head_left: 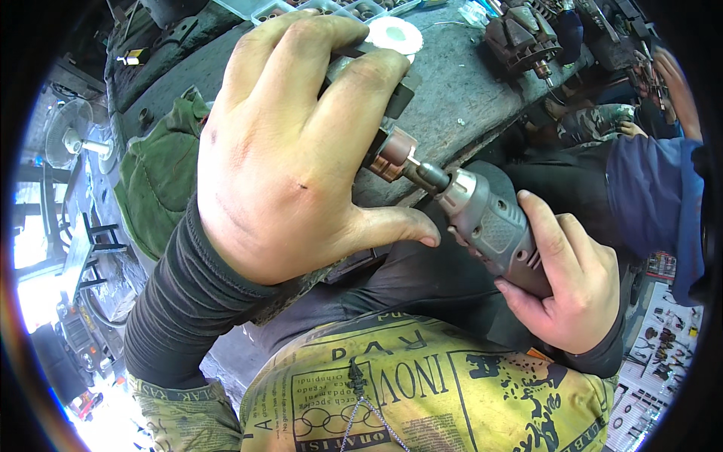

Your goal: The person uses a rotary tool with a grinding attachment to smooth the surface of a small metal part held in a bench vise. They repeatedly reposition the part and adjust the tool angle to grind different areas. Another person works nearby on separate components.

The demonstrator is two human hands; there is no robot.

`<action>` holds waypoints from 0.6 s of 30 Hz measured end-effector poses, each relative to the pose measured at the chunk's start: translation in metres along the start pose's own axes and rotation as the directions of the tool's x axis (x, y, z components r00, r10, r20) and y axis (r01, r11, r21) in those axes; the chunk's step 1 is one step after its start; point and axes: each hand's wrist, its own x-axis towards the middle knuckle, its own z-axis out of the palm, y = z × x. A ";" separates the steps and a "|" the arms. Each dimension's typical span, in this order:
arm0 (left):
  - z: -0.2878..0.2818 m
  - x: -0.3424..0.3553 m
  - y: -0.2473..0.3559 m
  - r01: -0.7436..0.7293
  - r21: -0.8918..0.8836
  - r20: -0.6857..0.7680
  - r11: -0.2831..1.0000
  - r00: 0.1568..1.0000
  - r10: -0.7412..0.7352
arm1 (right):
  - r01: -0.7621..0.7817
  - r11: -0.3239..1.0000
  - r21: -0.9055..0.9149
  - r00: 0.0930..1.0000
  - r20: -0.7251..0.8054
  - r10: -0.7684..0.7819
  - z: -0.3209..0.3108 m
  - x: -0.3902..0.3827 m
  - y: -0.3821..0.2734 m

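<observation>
The left hand (pixel 279 143) curled its fingers over a dark metal part with a copper-coloured band (pixel 392 154) near 12 o'clock, hiding most of it; the right hand (pixel 576 290), near 4 o'clock, wrapped its fingers around a grey plastic rotary tool (pixel 493 220). Contact at its tip was unclear. A clear compartment box (pixel 343 13) was cut off at 12 o'clock; bare grey worktop (pixel 446 90) opened toward 1 o'clock
</observation>
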 end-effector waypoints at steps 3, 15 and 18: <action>0.001 0.000 0.000 0.001 0.008 0.005 1.000 1.000 -0.001 | 0.014 1.000 0.009 1.000 0.022 -0.014 -0.001 -0.001 -0.002; 0.007 0.000 0.000 0.005 -0.001 -0.009 1.000 1.000 -0.005 | -0.061 0.998 -0.005 0.998 -0.028 0.061 0.003 -0.001 0.001; 0.007 -0.001 0.000 0.006 0.000 -0.009 1.000 1.000 -0.006 | -0.084 0.996 -0.012 0.995 -0.055 0.083 0.008 -0.002 0.003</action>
